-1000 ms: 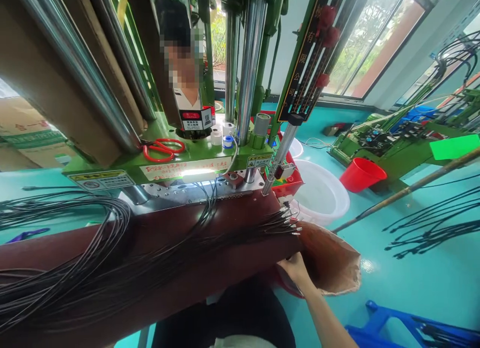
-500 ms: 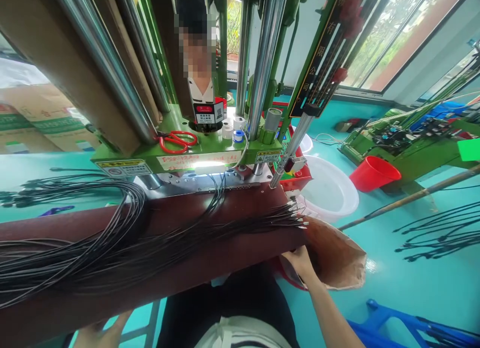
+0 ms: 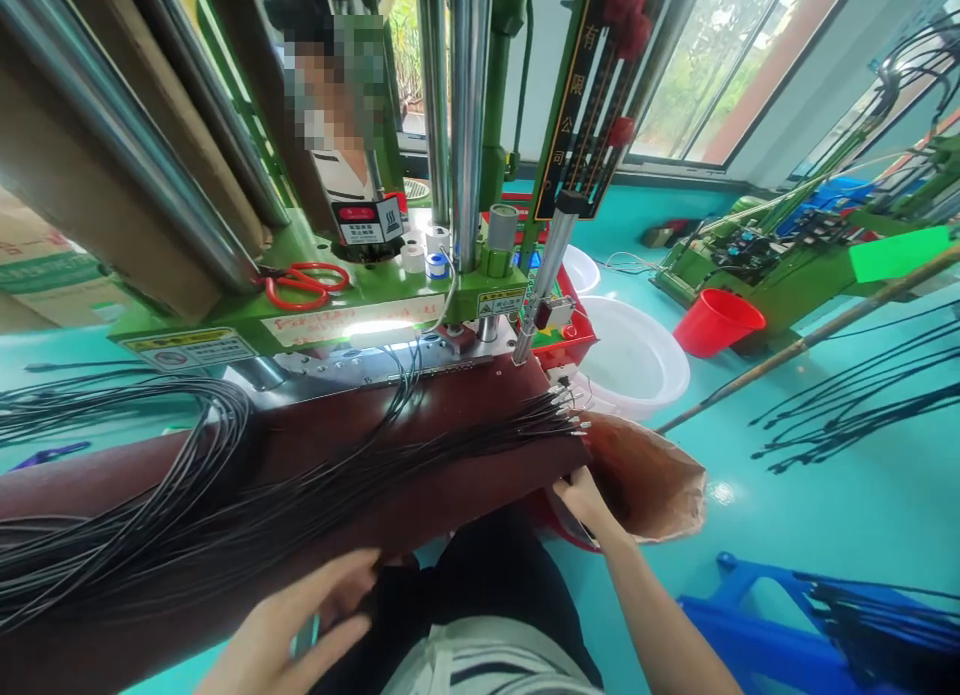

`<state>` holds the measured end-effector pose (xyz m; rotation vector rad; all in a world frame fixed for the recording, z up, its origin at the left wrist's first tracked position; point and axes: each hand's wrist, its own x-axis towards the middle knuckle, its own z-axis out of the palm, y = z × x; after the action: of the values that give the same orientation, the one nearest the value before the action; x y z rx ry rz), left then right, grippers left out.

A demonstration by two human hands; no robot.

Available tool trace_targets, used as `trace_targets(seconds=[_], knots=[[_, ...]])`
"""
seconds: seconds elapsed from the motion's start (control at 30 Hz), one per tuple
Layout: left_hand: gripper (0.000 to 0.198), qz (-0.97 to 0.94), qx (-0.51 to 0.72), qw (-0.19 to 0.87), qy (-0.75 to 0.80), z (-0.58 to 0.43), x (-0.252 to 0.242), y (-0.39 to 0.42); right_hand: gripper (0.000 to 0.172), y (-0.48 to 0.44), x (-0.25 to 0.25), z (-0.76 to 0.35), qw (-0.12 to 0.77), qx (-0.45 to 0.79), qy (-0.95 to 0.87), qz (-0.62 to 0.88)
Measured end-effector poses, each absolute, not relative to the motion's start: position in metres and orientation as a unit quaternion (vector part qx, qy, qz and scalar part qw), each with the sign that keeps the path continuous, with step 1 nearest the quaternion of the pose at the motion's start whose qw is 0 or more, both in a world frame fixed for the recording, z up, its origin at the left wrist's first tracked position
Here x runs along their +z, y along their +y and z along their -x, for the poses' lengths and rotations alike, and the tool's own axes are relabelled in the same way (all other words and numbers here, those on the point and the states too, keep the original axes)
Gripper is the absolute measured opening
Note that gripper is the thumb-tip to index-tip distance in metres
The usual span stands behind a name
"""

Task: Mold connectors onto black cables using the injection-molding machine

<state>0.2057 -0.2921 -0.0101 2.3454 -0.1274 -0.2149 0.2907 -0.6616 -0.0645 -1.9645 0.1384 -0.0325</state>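
My left hand (image 3: pixel 307 615) is raised in front of the near edge of the brown table (image 3: pixel 480 495), thumb and fingers apart, holding nothing. At the table's near right corner, my right hand (image 3: pixel 583 497) is closed on the edge, its fingertips partly hidden. Across the tabletop lies a long bundle of black cables (image 3: pixel 360 465), with pale metallic connector ends (image 3: pixel 574 425) gathered at the right. Some cables run up into the metal mould plate (image 3: pixel 360 363) of the green press (image 3: pixel 307 320). A thick loop of cables (image 3: pixel 217 425) bends over the table's left part.
Red-handled scissors (image 3: pixel 307 285) and tape rolls (image 3: pixel 437 265) sit on the press. Right of the table are an open brown paper bag (image 3: pixel 660 475), a white tub (image 3: pixel 637 350) and a red bucket (image 3: pixel 718 323). A blue stool (image 3: pixel 757 625) holds black cables. Another person stands behind the press.
My left hand has come up and right from below the table edge. My right hand stays at the table corner. The whole view has shifted and tilted a little.
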Motion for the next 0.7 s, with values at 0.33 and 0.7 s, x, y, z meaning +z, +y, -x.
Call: trace_targets(seconds=[0.33, 0.7], knots=[[0.020, -0.967, -0.041, 0.062, -0.244, -0.344, 0.029, -0.394, 0.032, -0.685, -0.032, -0.273, 0.383, -0.035, 0.004, 0.923], [0.032, -0.876, -0.129, 0.449, -0.119, -0.359, 0.057, -0.360, 0.023, -0.662, 0.021, -0.251, 0.436, -0.010, -0.102, 0.894]])
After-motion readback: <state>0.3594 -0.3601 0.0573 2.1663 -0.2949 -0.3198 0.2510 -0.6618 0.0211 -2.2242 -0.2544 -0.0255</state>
